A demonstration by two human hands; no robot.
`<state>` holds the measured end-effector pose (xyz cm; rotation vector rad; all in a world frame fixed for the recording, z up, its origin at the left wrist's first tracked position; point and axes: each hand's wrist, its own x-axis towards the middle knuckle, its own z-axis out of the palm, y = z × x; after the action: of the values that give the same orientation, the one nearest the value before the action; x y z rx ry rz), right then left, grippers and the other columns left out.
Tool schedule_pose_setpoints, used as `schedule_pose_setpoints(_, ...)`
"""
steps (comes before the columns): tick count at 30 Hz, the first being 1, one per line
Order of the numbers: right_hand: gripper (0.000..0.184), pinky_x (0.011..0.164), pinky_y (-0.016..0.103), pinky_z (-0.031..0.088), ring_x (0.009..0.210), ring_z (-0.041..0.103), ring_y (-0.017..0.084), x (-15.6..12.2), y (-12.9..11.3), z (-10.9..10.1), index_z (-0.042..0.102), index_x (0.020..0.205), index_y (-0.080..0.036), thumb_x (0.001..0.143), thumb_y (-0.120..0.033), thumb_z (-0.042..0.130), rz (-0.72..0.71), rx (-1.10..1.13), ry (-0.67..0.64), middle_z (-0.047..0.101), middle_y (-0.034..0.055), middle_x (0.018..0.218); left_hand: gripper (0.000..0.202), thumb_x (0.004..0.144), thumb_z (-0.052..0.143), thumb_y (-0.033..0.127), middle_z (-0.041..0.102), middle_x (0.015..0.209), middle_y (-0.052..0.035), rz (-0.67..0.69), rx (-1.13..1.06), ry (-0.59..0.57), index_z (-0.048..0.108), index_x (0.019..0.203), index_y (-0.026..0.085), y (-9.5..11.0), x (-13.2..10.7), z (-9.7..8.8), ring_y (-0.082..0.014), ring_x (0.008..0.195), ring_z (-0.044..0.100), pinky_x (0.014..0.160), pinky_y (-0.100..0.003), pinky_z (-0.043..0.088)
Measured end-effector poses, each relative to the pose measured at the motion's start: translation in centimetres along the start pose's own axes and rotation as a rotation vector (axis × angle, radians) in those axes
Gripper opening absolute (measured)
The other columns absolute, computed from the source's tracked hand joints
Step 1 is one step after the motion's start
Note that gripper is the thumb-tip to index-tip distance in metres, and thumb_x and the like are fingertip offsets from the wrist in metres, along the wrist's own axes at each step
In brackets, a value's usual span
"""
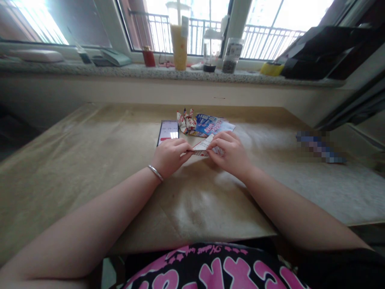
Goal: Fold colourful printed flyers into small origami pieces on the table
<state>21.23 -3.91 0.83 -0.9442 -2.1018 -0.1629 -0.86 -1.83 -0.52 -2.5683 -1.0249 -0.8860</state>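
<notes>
A white printed sheet of paper [202,147], partly folded, is held between both hands above the table. My left hand [173,155] pinches its left end, and a silver bangle circles that wrist. My right hand [228,152] grips the right side, fingers curled over the paper and hiding part of it. Just beyond my left hand lies a phone [169,130] with a lit screen showing digits. Behind the paper stand folded paper pieces [186,120] with red and white print. Beside them lies a fanned stack of blue printed sheets [210,124].
The table [90,168] has a tan cover. A blurred blue item [320,147] lies at its right. On the windowsill [114,71] stand a tall cup of yellow drink [179,46], a red-capped container [148,57], clear containers [229,56] and a black bag [319,52].
</notes>
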Motion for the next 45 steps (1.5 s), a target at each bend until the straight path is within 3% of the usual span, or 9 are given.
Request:
schedule_pose_setpoints(9, 0.007, 0.081, 0.038, 0.045, 0.083, 0.054, 0.02, -0.1, 1.2, 0.1, 0.06, 0.071, -0.023, 0.076, -0.018, 0.059, 0.014, 0.014, -0.005, 0.061, 0.0032, 0.08, 0.02, 0.089, 0.049, 0.029, 0.067, 0.085, -0.0031, -0.098, 0.033, -0.077, 0.066, 0.083, 0.019, -0.7, -0.2, 0.0, -0.0145, 0.072, 0.061, 0.06, -0.024, 0.041)
schedule_pose_setpoints(13, 0.008, 0.078, 0.035, 0.045, 0.081, 0.053, 0.019, -0.2, 1.5, 0.2, 0.059, 0.071, -0.023, 0.076, -0.017, 0.058, 0.0, 0.039, -0.016, 0.06, 0.0026, 0.078, 0.019, 0.089, 0.045, 0.024, 0.069, 0.081, -0.0011, -0.244, 0.002, -0.152, 0.063, 0.091, 0.02, -0.7, -0.2, 0.0, -0.015, 0.067, 0.062, 0.056, -0.023, 0.04)
schedule_pose_setpoints(22, 0.008, 0.069, 0.031, 0.045, 0.072, 0.053, 0.017, -0.3, 1.3, 0.0, 0.058, 0.071, -0.022, 0.079, -0.019, 0.057, 0.031, 0.005, 0.013, 0.06, 0.0018, 0.071, 0.023, 0.09, 0.045, 0.03, 0.068, 0.086, -0.0023, -0.333, -0.373, -0.114, 0.06, 0.102, 0.018, -0.7, -0.3, 0.2, -0.0129, 0.069, 0.062, 0.06, -0.023, 0.047)
schedule_pose_setpoints(25, 0.008, 0.067, 0.03, 0.045, 0.072, 0.054, 0.017, -0.4, 1.2, 0.0, 0.059, 0.072, -0.022, 0.079, -0.019, 0.057, 0.043, -0.001, 0.039, 0.061, 0.002, 0.072, 0.027, 0.085, 0.054, 0.032, 0.066, 0.082, -0.0023, -0.362, -0.559, -0.131, 0.056, 0.108, 0.017, -0.6, -0.4, 0.5, -0.0111, 0.062, 0.06, 0.057, -0.022, 0.049)
schedule_pose_setpoints(28, 0.009, 0.068, 0.031, 0.045, 0.074, 0.056, 0.018, -0.5, 1.2, 0.2, 0.059, 0.071, -0.023, 0.079, -0.019, 0.057, 0.053, -0.017, 0.063, 0.062, 0.002, 0.072, 0.031, 0.077, 0.059, 0.024, 0.063, 0.074, 0.0001, -0.425, -0.702, -0.14, 0.052, 0.107, 0.017, -0.5, -0.3, 0.8, -0.0099, 0.055, 0.058, 0.05, -0.02, 0.047)
schedule_pose_setpoints(33, 0.009, 0.068, 0.03, 0.046, 0.075, 0.058, 0.018, -0.6, 1.2, 0.3, 0.06, 0.072, -0.022, 0.08, -0.019, 0.057, 0.056, -0.034, 0.057, 0.064, 0.0025, 0.075, 0.019, 0.08, 0.055, 0.021, 0.064, 0.073, -0.0011, -0.486, -0.842, -0.018, 0.052, 0.098, 0.017, -0.4, -0.2, 1.1, -0.0125, 0.066, 0.065, 0.058, -0.022, 0.052)
schedule_pose_setpoints(36, 0.009, 0.068, 0.029, 0.047, 0.077, 0.061, 0.017, -0.7, 1.1, 0.3, 0.062, 0.074, -0.022, 0.081, -0.019, 0.057, 0.073, -0.034, 0.021, 0.066, 0.0028, 0.08, 0.015, 0.082, 0.055, 0.022, 0.065, 0.081, -0.004, -0.479, -0.837, 0.099, 0.055, 0.095, 0.016, -0.5, -0.3, 1.3, -0.0141, 0.075, 0.067, 0.068, -0.026, 0.055)
schedule_pose_setpoints(40, 0.009, 0.066, 0.026, 0.047, 0.077, 0.062, 0.015, -0.9, 1.1, 0.6, 0.066, 0.08, -0.023, 0.083, -0.024, 0.058, 0.135, -0.026, -0.037, 0.068, 0.0021, 0.083, 0.011, 0.082, 0.057, 0.018, 0.064, 0.09, -0.005, -0.361, -0.605, 0.248, 0.061, 0.091, 0.016, -0.6, -0.3, 1.1, -0.0139, 0.084, 0.063, 0.077, -0.027, 0.054)
schedule_pose_setpoints(45, 0.012, 0.062, 0.026, 0.048, 0.068, 0.062, 0.013, -1.0, 1.0, 1.2, 0.069, 0.087, -0.024, 0.083, -0.028, 0.059, 0.243, 0.025, -0.163, 0.07, 0.0011, 0.088, 0.009, 0.085, 0.055, 0.015, 0.063, 0.092, -0.0047, -0.147, -0.451, 0.28, 0.063, 0.089, 0.017, -0.1, -0.1, 0.2, -0.0126, 0.088, 0.06, 0.073, -0.023, 0.053)
